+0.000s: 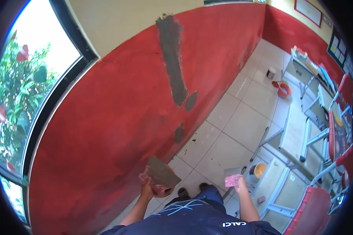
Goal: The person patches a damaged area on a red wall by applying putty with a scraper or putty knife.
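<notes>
My left hand (146, 189) grips the edge of a curled sheet (164, 172), grey-brown on its flat face and dusty red-pink on the folded part. It is close to the red wall (106, 117). In my right hand (240, 182), held away from the wall, is a small pink piece (231, 181) with a flat grey part at its far edge; its exact kind is unclear. A long rough grey patch (173, 62) runs down the wall. Two smaller grey patches, one oval (191, 101) and one lower (179, 133), are below it.
A window (31, 105) is at the left. Desks (294, 131) and red chairs (310, 211) crowd the right. On the tiled floor (227, 129) are a bucket of orange paint (259, 170), a red bucket (284, 90), a can (270, 73) and a long rod (259, 143).
</notes>
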Motion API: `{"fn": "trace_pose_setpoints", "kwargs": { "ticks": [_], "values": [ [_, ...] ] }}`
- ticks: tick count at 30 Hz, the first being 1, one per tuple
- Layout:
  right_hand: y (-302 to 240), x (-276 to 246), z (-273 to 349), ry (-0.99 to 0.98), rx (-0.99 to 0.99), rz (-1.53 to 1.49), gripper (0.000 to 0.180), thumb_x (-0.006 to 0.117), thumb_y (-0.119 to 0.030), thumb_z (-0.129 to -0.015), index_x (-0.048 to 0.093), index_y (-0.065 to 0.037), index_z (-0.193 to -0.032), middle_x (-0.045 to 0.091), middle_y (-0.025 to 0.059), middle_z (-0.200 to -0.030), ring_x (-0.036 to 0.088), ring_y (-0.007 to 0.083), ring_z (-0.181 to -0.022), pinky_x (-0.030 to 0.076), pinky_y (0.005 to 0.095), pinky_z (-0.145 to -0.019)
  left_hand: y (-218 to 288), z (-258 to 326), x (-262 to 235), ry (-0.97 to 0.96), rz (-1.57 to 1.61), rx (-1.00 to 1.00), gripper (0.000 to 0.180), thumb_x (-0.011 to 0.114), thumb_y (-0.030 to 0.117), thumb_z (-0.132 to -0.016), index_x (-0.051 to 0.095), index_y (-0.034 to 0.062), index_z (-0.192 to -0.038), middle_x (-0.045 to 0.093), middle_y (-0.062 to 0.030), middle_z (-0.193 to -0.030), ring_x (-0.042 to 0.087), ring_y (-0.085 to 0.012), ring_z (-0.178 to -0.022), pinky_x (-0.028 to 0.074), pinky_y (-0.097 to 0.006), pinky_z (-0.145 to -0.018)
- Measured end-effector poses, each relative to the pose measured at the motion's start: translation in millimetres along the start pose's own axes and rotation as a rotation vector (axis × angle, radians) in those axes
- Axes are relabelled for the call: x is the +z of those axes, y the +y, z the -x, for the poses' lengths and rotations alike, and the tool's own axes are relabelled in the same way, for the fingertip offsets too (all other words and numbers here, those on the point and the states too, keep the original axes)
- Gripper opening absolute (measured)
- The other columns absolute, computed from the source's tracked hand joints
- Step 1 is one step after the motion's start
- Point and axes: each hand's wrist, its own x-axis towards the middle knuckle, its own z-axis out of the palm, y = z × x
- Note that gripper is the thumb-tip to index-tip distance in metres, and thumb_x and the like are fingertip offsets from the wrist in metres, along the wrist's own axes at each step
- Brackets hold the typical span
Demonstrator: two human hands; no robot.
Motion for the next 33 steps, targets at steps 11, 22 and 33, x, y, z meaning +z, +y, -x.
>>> {"fn": "trace_pose_setpoints", "kwargs": {
  "ticks": [11, 22, 33],
  "values": [
    [-73.7, 1.7, -67.9, -0.09, -0.081, 0.174, 0.022, 0.042, 0.002, -0.074, 0.054, 0.001, -0.093, 0.057, 0.0148, -0.084, 0.059, 0.0286, -0.075, 0.05, 0.0405, -0.069, -71.9, 152.2, -117.5, 0.415, 0.433, 0.046, 0.033, 0.043, 0.028, -0.093, 0.043, 0.0067, -0.118, 0.052, -0.0101, -0.111, 0.053, -0.0286, -0.1, 0.047, -0.046, -0.082],
    [-56.9, 76.1, -69.4, -0.31, 0.108, 0.277, 0.022, 0.043, 0.002, -0.073, 0.053, 0.003, -0.093, 0.059, 0.019, -0.087, 0.061, 0.0318, -0.08, 0.051, 0.0419, -0.072, -103.4, 296.4, -145.3, 0.905, 0.748, 0.303, 0.054, 0.037, 0.042, -0.091, 0.034, 0.0054, -0.131, 0.041, -0.0143, -0.131, 0.042, -0.0326, -0.119, 0.033, -0.051, -0.1],
    [-35.8, 89.7, -30.7, -0.379, 0.12, 0.504, 0.026, 0.041, 0.007, -0.073, 0.051, 0.003, -0.097, 0.059, 0.0167, -0.086, 0.06, 0.0277, -0.076, 0.05, 0.0366, -0.068, -189.4, 354.3, -230.1, 1.207, 0.217, 0.278, 0.067, 0.038, 0.055, -0.084, 0.032, 0.0108, -0.135, 0.041, -0.0079, -0.135, 0.043, -0.0274, -0.119, 0.034, -0.046, -0.095]
  ]
}}
